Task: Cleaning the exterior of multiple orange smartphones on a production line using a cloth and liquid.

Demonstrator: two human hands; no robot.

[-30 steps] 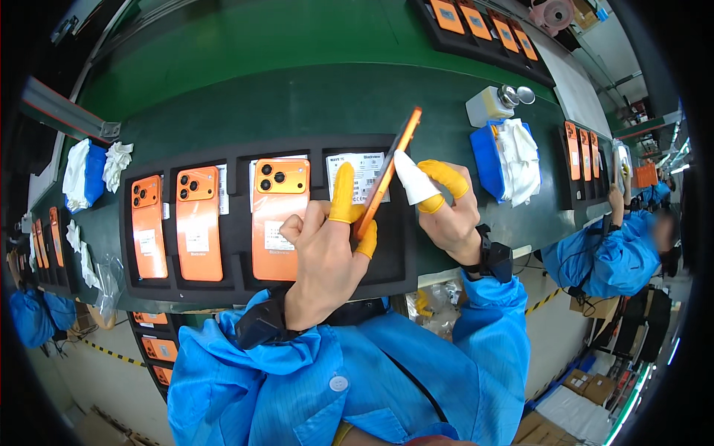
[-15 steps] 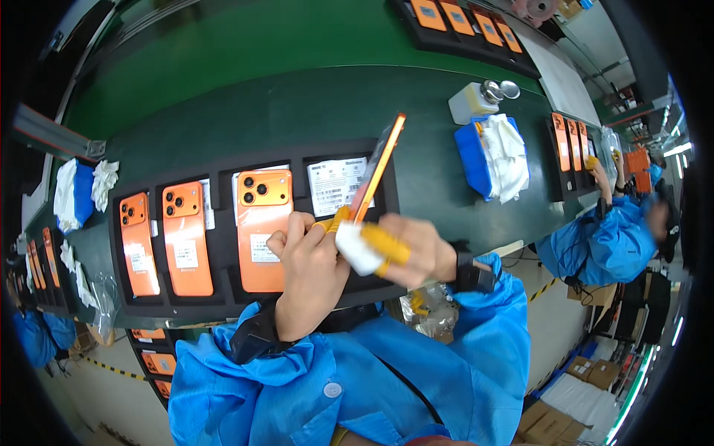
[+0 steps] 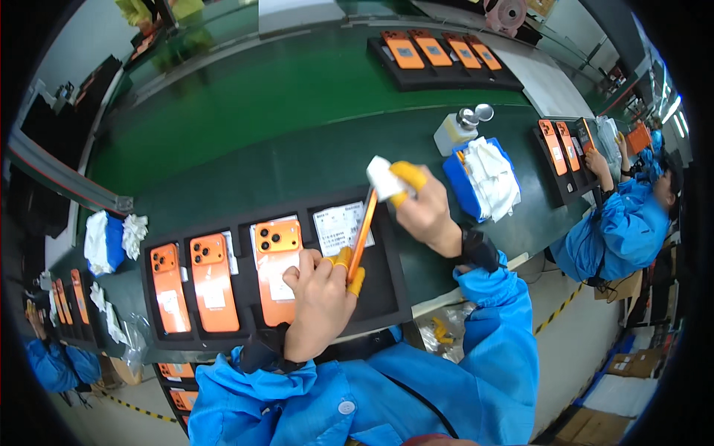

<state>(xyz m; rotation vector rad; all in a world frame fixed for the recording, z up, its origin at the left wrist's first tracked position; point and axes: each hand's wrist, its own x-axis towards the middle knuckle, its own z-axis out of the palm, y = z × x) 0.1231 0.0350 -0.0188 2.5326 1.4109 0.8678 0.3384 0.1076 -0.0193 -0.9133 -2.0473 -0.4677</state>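
Left hand (image 3: 323, 305): clamped on phone (image 3: 362, 236), over right end of tray (image 3: 383, 299) | right hand (image 3: 424, 213): pinching cloth (image 3: 382, 178) at phone's tip | step: likely wiping | next: needs steady left grip

Left hand (image 3: 325, 299) grips orange phone (image 3: 363, 236), right hand (image 3: 427, 212) white cloth (image 3: 381, 177); 3 phones (image 3: 214, 286) in tray (image 3: 385, 297).

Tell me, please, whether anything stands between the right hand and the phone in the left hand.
Only the white cloth held in the right hand, at the upper end of the phone; nothing else visible intervenes.
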